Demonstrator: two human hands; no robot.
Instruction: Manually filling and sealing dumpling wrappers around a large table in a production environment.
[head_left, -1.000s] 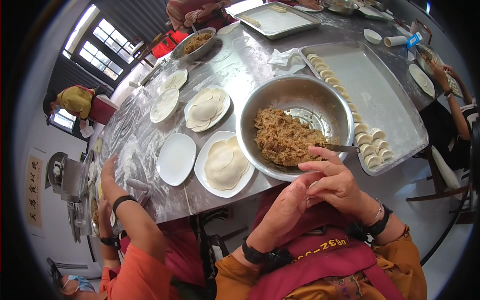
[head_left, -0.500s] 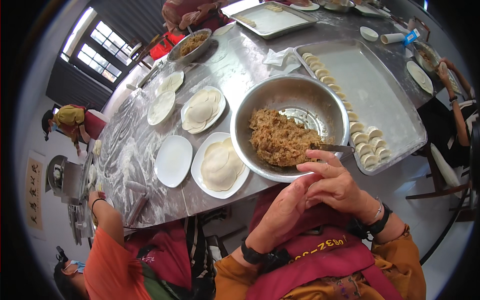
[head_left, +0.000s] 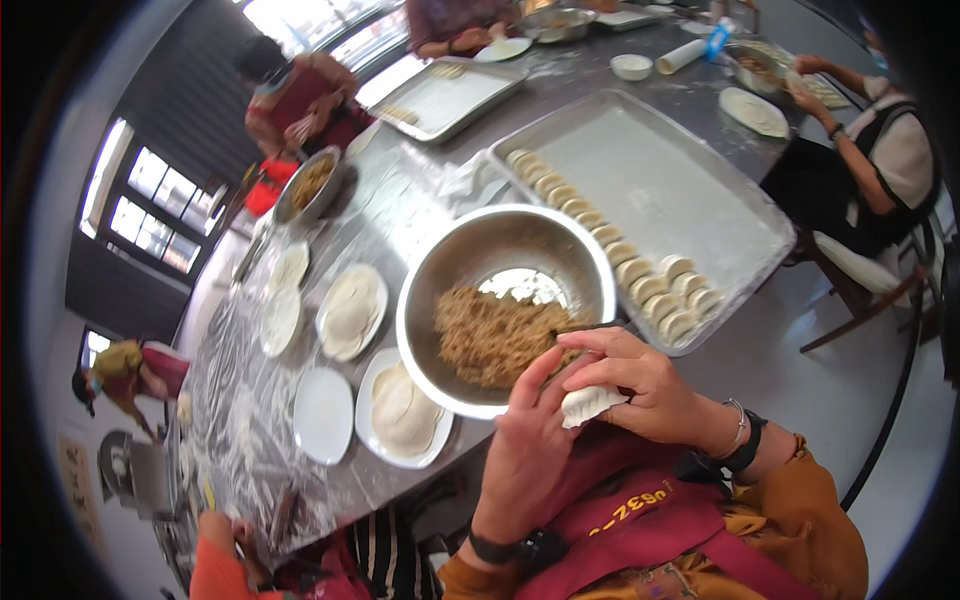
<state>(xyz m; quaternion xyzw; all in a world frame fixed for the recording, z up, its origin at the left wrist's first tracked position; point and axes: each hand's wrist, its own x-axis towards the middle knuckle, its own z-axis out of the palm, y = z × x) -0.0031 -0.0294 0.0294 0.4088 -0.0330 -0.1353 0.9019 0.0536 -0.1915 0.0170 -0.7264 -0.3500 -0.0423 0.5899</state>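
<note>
Both hands now sit lower, off the steel bowl [head_left: 505, 300] of filling at the worktop's near edge. Left hand [head_left: 527, 450] and right hand [head_left: 640, 385] together pinch a filled dumpling [head_left: 592, 403], suggesting sealing is underway.

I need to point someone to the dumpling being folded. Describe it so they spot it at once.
Start at the big steel bowl of brown filling. Just below its near rim, the left hand and right hand meet around a small white dumpling. Unlike those lined on the tray, it is held.
</note>
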